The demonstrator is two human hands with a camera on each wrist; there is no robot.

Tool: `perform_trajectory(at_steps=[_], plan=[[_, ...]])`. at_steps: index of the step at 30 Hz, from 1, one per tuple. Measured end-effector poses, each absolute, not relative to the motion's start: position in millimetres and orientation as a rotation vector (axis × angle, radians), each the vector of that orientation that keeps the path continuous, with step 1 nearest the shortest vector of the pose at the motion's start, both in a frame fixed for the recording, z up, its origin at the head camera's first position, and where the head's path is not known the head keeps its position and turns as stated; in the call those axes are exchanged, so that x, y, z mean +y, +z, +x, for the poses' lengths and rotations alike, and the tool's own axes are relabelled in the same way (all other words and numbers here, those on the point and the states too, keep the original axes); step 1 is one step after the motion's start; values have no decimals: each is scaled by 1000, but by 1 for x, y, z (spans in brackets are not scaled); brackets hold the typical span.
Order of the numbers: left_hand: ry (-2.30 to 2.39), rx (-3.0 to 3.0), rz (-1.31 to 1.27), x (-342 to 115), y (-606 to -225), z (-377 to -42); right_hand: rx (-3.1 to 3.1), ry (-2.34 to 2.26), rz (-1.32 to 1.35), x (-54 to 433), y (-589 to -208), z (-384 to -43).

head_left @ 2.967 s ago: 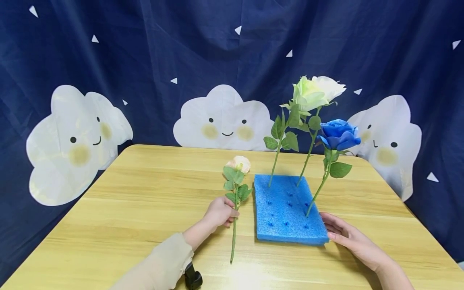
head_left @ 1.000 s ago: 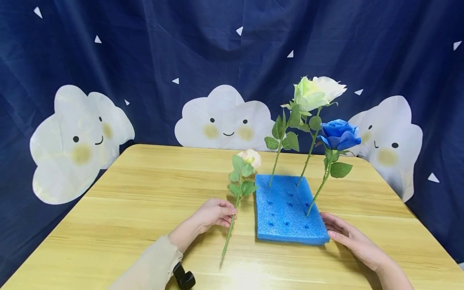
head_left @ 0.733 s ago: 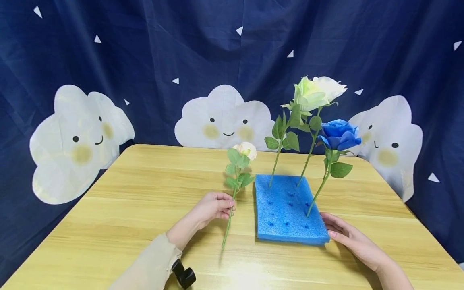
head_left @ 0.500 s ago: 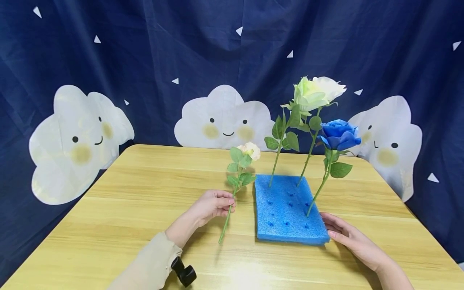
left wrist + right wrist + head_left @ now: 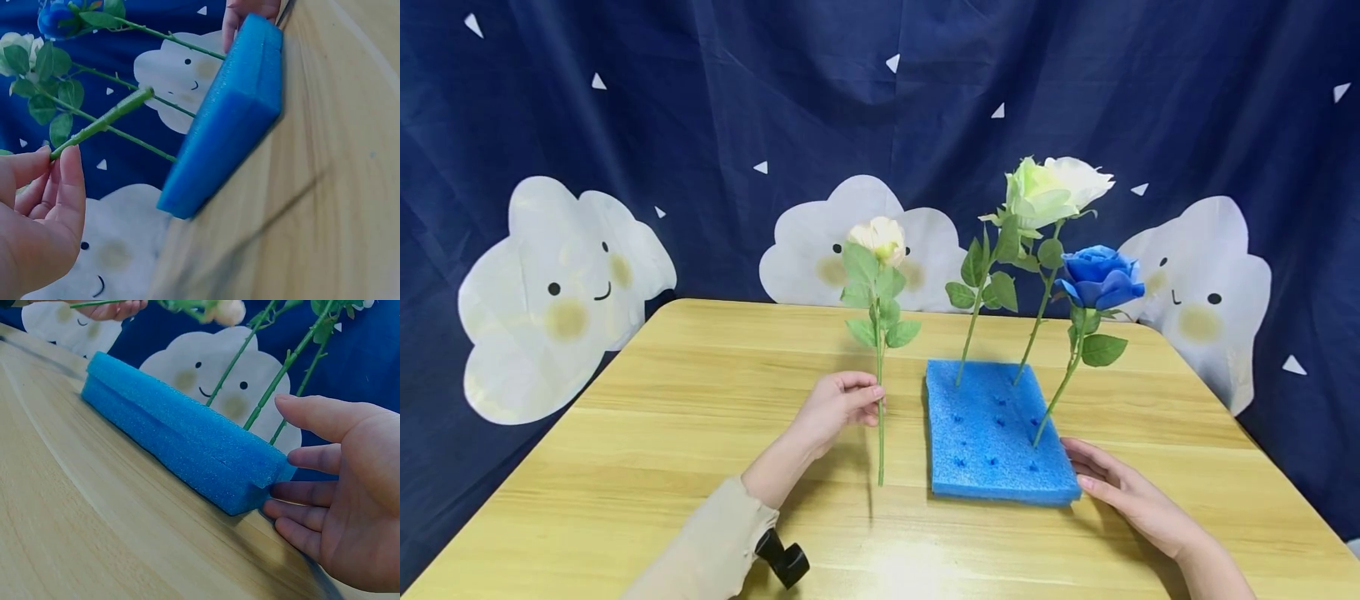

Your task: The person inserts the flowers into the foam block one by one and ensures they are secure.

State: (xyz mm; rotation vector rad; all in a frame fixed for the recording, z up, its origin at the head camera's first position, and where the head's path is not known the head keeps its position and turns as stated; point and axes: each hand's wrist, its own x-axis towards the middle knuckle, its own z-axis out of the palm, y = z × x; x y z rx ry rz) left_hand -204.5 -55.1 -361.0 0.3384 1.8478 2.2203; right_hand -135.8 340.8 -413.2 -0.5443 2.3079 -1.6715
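Note:
My left hand point(image 5: 835, 408) pinches the green stem of a pale cream rose point(image 5: 882, 240) between thumb and fingers. The rose is upright, left of a blue foam block point(image 5: 979, 443), its bare stem end raised above the table; that stem point(image 5: 103, 122) points toward the block in the left wrist view. Beside the block's near right corner, my right hand point(image 5: 1123, 492) has fairly straight fingers point(image 5: 306, 494) that reach its end face. A blue rose point(image 5: 1099, 279), a greenish-white rose point(image 5: 1033, 200) and a white rose point(image 5: 1081, 182) stand in the foam.
Several small holes dot the foam's top. The wooden table point(image 5: 700, 392) extends all round the block. Behind it hangs a dark blue curtain point(image 5: 820, 100) with printed clouds. A black strap piece point(image 5: 782, 560) sits at the left sleeve.
My left hand has lifted the cream rose and moved slightly away from me. The rose has gone from leaning low over the table to upright. My right hand and the foam stay put.

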Motion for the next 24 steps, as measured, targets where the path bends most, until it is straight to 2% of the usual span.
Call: perform_trajectory(at_steps=[8,24], plan=[[2234,2003,428,-43,-342,-203,2329,-1657,-556,340,-411,-136],[2085,2195,773,-8,-330,-204,2331,-1652,-531,340,-412,-135]])
